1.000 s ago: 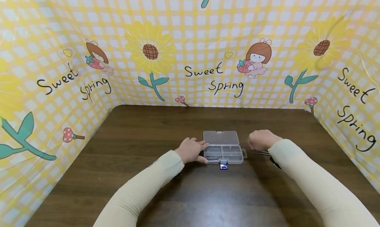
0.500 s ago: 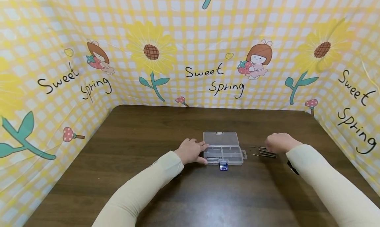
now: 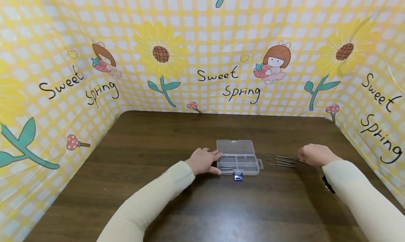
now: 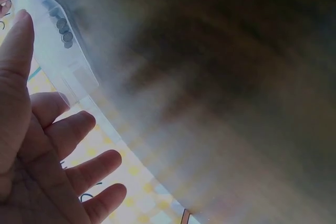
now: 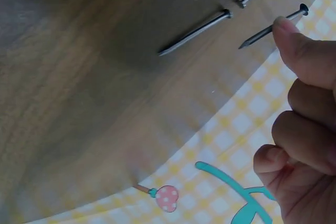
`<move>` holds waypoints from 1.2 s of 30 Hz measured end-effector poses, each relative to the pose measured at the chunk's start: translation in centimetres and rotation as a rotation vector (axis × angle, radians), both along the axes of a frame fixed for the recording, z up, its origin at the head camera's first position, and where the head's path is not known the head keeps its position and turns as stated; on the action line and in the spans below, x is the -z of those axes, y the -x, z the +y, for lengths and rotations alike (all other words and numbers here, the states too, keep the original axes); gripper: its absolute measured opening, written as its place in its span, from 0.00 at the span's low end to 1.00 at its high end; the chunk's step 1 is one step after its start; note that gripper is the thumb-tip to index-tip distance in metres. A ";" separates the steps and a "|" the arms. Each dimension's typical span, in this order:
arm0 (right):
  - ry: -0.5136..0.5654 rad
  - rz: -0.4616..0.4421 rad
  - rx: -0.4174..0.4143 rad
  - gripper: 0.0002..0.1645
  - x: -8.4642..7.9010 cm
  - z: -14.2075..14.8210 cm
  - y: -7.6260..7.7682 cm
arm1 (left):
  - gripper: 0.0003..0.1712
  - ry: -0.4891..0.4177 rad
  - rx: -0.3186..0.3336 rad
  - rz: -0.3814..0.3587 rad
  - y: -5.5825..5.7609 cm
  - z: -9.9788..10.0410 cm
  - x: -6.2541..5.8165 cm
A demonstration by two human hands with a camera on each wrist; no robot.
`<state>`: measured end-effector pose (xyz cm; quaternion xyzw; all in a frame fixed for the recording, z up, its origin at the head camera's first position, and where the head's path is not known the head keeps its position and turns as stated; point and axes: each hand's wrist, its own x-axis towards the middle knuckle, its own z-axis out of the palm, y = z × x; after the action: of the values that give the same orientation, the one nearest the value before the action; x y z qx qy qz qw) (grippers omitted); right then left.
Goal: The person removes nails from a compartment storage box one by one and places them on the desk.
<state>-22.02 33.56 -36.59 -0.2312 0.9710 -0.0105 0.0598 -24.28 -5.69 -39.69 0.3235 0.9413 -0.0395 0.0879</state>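
The right hand (image 3: 317, 154) — pinching a nail (image 5: 258, 37) — has shifted farther right.

A tabletop booth: checked cloth (image 3: 209, 34) hangs along three sides of a wood-grain table (image 3: 177, 133).

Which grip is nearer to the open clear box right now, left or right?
Left. The left grip is right at the left edge of the box; the right grip is well off its right side, past the loose nails, pinching another nail.
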 end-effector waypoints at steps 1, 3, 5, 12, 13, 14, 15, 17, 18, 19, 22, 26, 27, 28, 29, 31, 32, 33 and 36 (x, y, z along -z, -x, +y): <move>0.007 -0.006 0.011 0.18 0.1 0.2 0.0 | 0.42 -0.002 -0.001 -0.002 0.0 0.0 0.0; 0.018 -0.020 0.024 0.17 0.4 0.5 0.0 | 0.42 -0.005 -0.001 -0.002 0.1 -0.1 0.1; 0.029 -0.042 0.034 0.15 0.6 0.8 -0.1 | 0.43 -0.010 -0.001 -0.003 0.1 -0.1 0.1; 0.039 -0.093 0.052 0.13 1.4 1.1 -0.2 | 0.43 -0.028 -0.012 -0.023 0.2 -0.1 0.0; 0.039 -0.097 0.050 0.13 1.5 1.1 -0.2 | 0.43 -0.029 -0.013 -0.024 0.2 -0.1 0.0; 0.040 -0.100 0.049 0.14 1.5 1.1 -0.2 | 0.43 -0.028 -0.012 -0.024 0.2 -0.1 0.0; 0.040 -0.101 0.048 0.14 1.6 1.1 -0.2 | 0.43 -0.027 -0.013 -0.024 0.2 -0.1 0.0; 0.040 -0.099 0.048 0.13 1.8 1.0 -0.1 | 0.43 -0.023 -0.014 -0.021 0.2 -0.1 0.0; 0.040 -0.102 0.050 0.13 1.9 1.0 -0.1 | 0.43 -0.021 -0.014 -0.021 0.2 -0.1 0.0; 0.037 -0.106 0.052 0.13 1.9 1.0 -0.1 | 0.43 -0.020 -0.015 -0.022 0.2 -0.1 0.0; 0.027 -0.113 0.064 0.12 2.1 0.9 -0.1 | 0.43 -0.018 -0.014 -0.026 0.2 -0.1 0.1; 0.016 -0.117 0.076 0.12 2.3 0.8 -0.1 | 0.43 -0.020 -0.016 -0.032 0.2 -0.1 0.1; 0.015 -0.115 0.076 0.12 2.3 0.8 -0.1 | 0.43 -0.020 -0.017 -0.032 0.3 -0.2 0.1; 0.014 -0.111 0.077 0.13 2.3 0.8 -0.1 | 0.43 -0.020 -0.018 -0.032 0.3 -0.2 0.1; 0.014 -0.109 0.077 0.13 2.3 0.8 -0.1 | 0.43 -0.019 -0.019 -0.032 0.3 -0.2 0.0; 0.015 -0.106 0.079 0.14 2.3 0.7 0.0 | 0.43 -0.016 -0.019 -0.034 0.3 -0.2 0.0; 0.015 -0.104 0.079 0.14 2.3 0.8 0.0 | 0.43 -0.018 -0.017 -0.032 0.3 -0.2 0.1; 0.017 -0.105 0.083 0.14 2.4 0.7 0.0 | 0.43 -0.018 -0.015 -0.032 0.3 -0.2 0.1; 0.019 -0.109 0.097 0.15 2.4 0.8 0.1 | 0.43 -0.021 -0.012 -0.033 0.3 -0.2 0.0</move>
<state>-22.08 34.32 -38.96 -0.1838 0.9762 -0.0352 0.1097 -24.56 -5.93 -39.73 0.3193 0.9420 -0.0238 0.1002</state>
